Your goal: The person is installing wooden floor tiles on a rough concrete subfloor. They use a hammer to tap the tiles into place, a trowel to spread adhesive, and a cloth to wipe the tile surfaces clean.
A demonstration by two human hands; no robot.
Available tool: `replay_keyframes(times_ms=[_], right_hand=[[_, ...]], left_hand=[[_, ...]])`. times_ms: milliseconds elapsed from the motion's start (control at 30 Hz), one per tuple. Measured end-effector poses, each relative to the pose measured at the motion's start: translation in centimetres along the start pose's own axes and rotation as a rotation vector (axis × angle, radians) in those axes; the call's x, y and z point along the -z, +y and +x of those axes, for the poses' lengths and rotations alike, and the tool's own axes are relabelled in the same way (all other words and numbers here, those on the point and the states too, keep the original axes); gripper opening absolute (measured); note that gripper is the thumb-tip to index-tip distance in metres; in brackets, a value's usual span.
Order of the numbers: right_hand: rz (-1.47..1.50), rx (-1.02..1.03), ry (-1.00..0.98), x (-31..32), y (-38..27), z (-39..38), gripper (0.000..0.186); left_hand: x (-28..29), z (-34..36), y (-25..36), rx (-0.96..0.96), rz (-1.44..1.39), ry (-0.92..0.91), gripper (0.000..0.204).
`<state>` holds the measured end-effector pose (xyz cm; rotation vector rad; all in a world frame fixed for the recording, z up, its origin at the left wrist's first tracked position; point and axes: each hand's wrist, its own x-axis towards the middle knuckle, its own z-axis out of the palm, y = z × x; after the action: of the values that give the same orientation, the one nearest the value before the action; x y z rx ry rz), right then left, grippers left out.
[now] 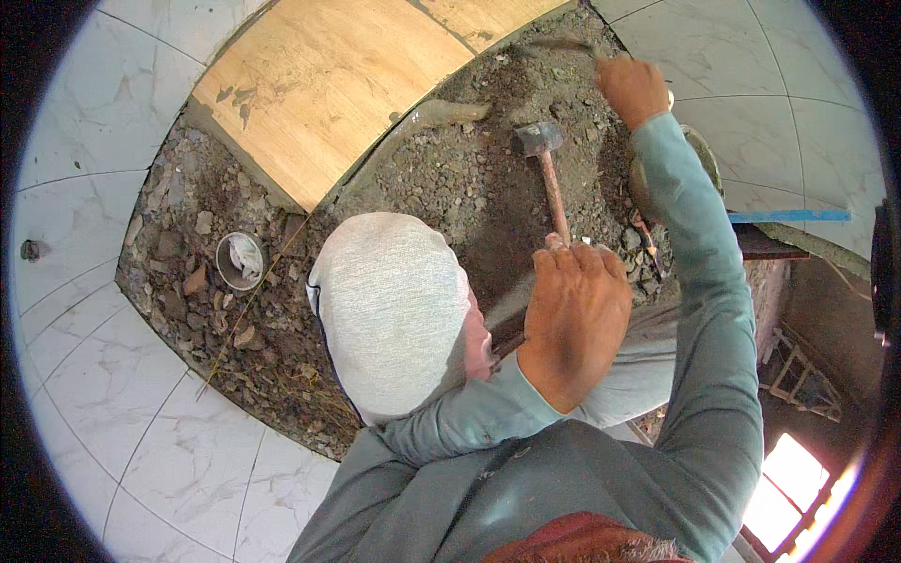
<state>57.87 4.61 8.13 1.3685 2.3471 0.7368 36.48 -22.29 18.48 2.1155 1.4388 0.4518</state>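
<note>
My left hand is shut on the wooden handle of a hammer. Its steel head is raised above a bed of grey rubble and dried mortar. Farther off, my right hand grips a thin metal chisel that points left along the far edge of the rubble. A head in a grey cap and grey-green sleeves fill the lower middle of the view. The cap hides part of the rubble.
Wood-look tiles lie set beside the rubble at the top. White marble-pattern floor tiles surround the broken patch. A small metal bowl sits in the debris at left, crossed by a taut string. A drop with a ladder lies at right.
</note>
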Motion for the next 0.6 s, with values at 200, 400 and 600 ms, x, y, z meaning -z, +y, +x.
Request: replay_keyframes(times_ms=[200, 400, 600], right_hand=[[0.043, -0.067, -0.058, -1.5, -4.5, 3.9, 0.018], [0.277, 0.163, -0.112, 3.2, -4.7, -3.2, 0.024], [0.031, -0.172, -0.171, -3.8, 1.5, 2.7, 0.025]], left_hand=[[0.0, -0.2, -0.1, -0.003, -0.016, 0.006, 0.032], [0.3, 0.2, -1.2, -0.003, -0.031, -0.061, 0.036], [1.0, -0.1, -1.7, -0.028, -0.064, -0.058, 0.04]])
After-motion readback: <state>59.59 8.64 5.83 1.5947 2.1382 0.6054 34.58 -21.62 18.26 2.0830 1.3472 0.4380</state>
